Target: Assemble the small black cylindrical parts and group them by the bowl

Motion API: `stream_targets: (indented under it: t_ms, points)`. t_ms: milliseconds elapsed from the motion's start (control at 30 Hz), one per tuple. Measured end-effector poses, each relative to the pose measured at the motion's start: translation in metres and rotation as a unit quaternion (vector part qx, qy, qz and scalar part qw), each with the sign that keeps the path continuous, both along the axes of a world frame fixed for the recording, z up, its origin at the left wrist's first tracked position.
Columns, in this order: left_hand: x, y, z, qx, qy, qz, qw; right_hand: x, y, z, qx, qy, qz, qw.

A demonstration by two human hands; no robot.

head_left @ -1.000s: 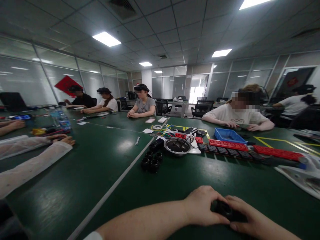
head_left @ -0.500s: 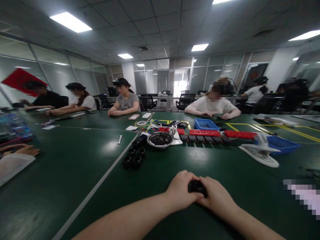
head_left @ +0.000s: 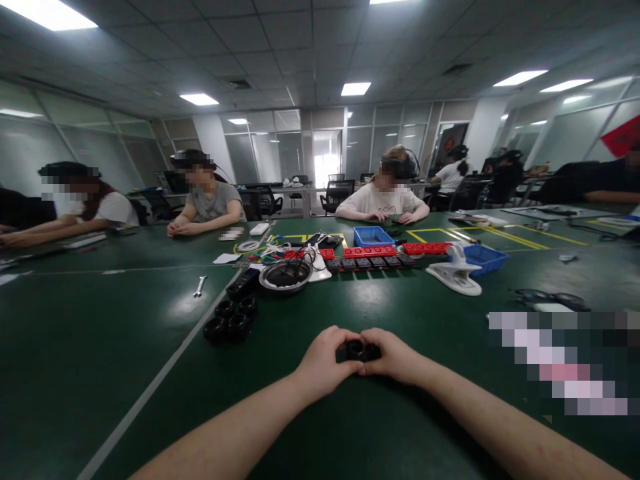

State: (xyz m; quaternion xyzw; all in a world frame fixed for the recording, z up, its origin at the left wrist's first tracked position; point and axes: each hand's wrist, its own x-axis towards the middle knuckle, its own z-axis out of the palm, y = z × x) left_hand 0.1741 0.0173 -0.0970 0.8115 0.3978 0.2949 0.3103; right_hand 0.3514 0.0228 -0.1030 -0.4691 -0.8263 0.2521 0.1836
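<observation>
My left hand (head_left: 325, 363) and my right hand (head_left: 395, 357) meet low over the table in front of me. Between them they grip a small black ring-shaped piece (head_left: 357, 349), fingers curled round it from both sides. Its round opening shows, but the fingers cover much of the rest. To the left, a cluster of several similar black ring-shaped pieces (head_left: 237, 325) stands close together on the green table (head_left: 310, 427). I cannot tell exactly what these pieces are.
Behind the cluster are a black box-like device (head_left: 243, 283) and a metal bowl (head_left: 285, 275). Farther off lie red strips (head_left: 370, 251), a blue tray (head_left: 373, 236), a white stand (head_left: 455, 275), glasses (head_left: 553, 298) and a wrench (head_left: 200, 286). Co-workers (head_left: 385, 197) sit across the table.
The camera view has turned to the right, so the table items appear farther left. Both hands still hold the black piece, whose opening now shows more clearly.
</observation>
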Motion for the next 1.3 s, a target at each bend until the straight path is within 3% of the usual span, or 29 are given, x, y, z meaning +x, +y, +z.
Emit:
stream_targets:
  t_ms: [100, 200, 433, 533, 700, 867, 967, 1067, 1233, 1300]
  points:
    - [0.002, 0.002, -0.006, 0.003, -0.001, 0.045, 0.999, -0.011, -0.007, -0.004, 0.083, -0.077, -0.062, 0.992]
    - [0.001, 0.004, -0.007, 0.007, 0.0, 0.052, 0.999, -0.015, -0.012, -0.003, 0.121, -0.125, -0.078, 0.982]
    - [-0.002, 0.004, 0.003, -0.016, 0.006, -0.014, 1.0, 0.006, -0.002, 0.008, 0.023, -0.083, 0.049, 0.995]
    - [-0.003, 0.004, 0.005, -0.015, 0.01, -0.016, 1.0, 0.011, 0.005, 0.006, 0.002, -0.057, 0.062, 0.996]
    - [-0.001, 0.003, 0.001, -0.013, -0.002, -0.023, 1.0, 0.006, 0.002, 0.002, 0.02, -0.054, 0.025, 0.998]
    - [0.004, 0.003, -0.008, 0.002, -0.011, 0.034, 0.999, -0.012, -0.009, 0.001, 0.083, -0.135, -0.064, 0.985]
    - [0.004, 0.003, -0.01, 0.017, -0.003, 0.047, 0.999, -0.019, -0.014, 0.0, 0.121, -0.169, -0.083, 0.975]
    - [0.002, 0.004, -0.008, 0.022, -0.002, 0.034, 0.999, -0.015, -0.013, 0.001, 0.131, -0.14, -0.061, 0.979]
    - [-0.001, 0.002, -0.003, 0.022, 0.004, 0.004, 1.0, 0.005, -0.001, 0.003, 0.036, -0.031, 0.058, 0.997]
    - [-0.001, 0.002, -0.003, 0.011, 0.007, 0.002, 1.0, 0.007, 0.002, 0.002, 0.016, -0.013, 0.066, 0.998]
